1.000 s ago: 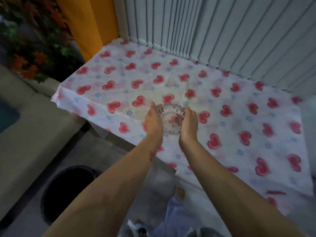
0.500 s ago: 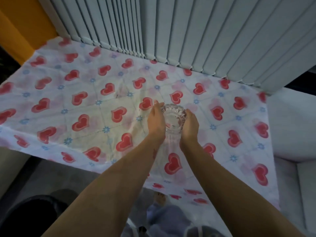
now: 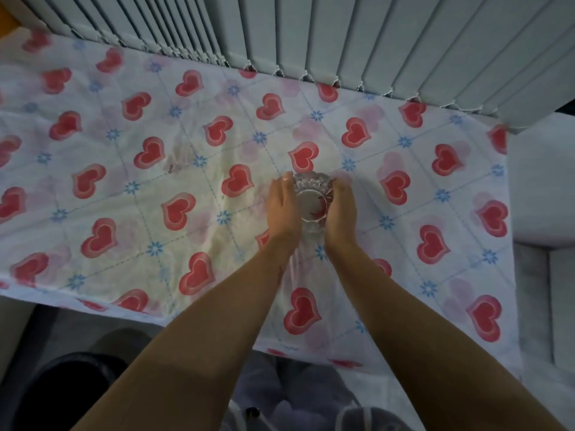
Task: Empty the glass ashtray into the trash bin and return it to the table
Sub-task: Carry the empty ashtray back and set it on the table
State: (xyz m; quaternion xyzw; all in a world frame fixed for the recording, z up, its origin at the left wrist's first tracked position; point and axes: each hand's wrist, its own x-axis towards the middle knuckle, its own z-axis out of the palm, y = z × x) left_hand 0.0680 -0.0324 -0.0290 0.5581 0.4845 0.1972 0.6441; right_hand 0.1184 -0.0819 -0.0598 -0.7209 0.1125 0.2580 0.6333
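The clear cut-glass ashtray (image 3: 312, 197) is over the middle of the table (image 3: 130, 188), which wears a white cloth printed with red hearts. My left hand (image 3: 283, 213) cups its left side and my right hand (image 3: 339, 214) cups its right side, so both grip it. I cannot tell whether its base touches the cloth. Its bowl looks empty, with a red heart showing through the glass. The black trash bin (image 3: 59, 396) stands on the floor at the lower left, partly cut off by the frame.
Grey vertical blinds (image 3: 342, 32) hang along the table's far edge. A pale sofa or cushion (image 3: 544, 194) lies to the right of the table. My clothed legs (image 3: 298, 399) show below the table's near edge.
My view has swung right and over the table, so the bin slid to the lower left corner. Both hands have carried the ashtray farther in over the cloth and lower.
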